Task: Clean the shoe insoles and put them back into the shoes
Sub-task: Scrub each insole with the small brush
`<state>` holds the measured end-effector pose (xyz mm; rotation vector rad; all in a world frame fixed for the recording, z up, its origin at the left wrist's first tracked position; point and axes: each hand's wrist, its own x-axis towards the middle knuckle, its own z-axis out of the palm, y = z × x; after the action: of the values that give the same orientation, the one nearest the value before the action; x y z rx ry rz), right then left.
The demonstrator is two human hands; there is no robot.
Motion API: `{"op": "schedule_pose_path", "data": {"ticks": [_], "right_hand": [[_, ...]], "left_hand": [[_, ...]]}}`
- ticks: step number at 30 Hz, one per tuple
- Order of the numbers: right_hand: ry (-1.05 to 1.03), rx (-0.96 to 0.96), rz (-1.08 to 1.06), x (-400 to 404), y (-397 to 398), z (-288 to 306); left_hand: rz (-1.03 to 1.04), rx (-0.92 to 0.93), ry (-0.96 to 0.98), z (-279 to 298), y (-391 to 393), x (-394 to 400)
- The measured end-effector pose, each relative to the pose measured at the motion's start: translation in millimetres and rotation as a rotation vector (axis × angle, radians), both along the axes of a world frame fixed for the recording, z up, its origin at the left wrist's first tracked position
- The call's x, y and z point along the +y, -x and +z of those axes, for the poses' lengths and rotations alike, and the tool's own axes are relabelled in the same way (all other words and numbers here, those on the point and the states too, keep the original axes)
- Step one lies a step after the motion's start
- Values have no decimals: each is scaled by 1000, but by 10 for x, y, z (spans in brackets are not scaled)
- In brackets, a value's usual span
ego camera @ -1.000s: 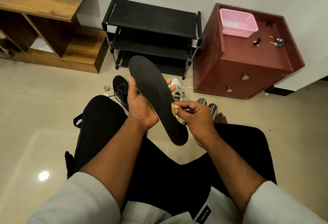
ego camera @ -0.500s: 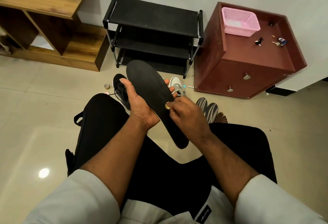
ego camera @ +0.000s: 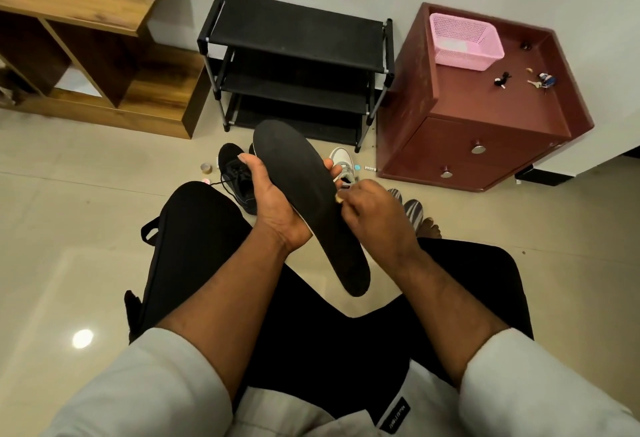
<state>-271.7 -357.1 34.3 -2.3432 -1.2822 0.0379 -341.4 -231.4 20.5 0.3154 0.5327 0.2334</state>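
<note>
A long black insole (ego camera: 308, 194) is held up above my lap, toe end pointing away from me. My left hand (ego camera: 273, 204) grips it from underneath at the middle, thumb on its left edge and fingertips curled over its right edge. My right hand (ego camera: 374, 218) pinches a small yellowish cloth (ego camera: 339, 198) against the insole's right side; most of the cloth is hidden by the fingers. On the floor beyond my knees lie a black lace-up shoe (ego camera: 237, 176) and a white shoe (ego camera: 344, 164), both partly hidden behind my hands and the insole.
A black shoe rack (ego camera: 298, 62) stands against the wall ahead. A dark red cabinet (ego camera: 485, 124) to its right carries a pink basket (ego camera: 464, 41) and keys. Wooden shelving (ego camera: 97, 41) is at left. Striped slippers (ego camera: 410, 209) and small items lie on the tiled floor.
My right hand has slid the cloth up the insole from near the heel toward the middle. The left hand keeps the same grip.
</note>
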Motion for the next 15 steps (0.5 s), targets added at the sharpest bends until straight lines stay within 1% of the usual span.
{"op": "schedule_pose_path", "data": {"ticks": [2,3,5,8,12,15], "right_hand": [[-53,-13,-47,-13,-36,46],[-81,-16,-28,2,-2,75],[-85,-18,68,59,141,107],[-24,-16,167,121,304,40],[26,-24,91,85,74,-45],[86,-42,-20,7,-131,-45]], "left_hand": [[-12,-23,18,-47,-18,-1],[-22,-35,11,-50,-20,-6],[-32,-36,-18,-46,-27,-25],[-18,-16,-17,-72,-33,-38],[-46,-63,-27,-86,-7,-32],[-10,-27,-24,-95,-23,-20]]}}
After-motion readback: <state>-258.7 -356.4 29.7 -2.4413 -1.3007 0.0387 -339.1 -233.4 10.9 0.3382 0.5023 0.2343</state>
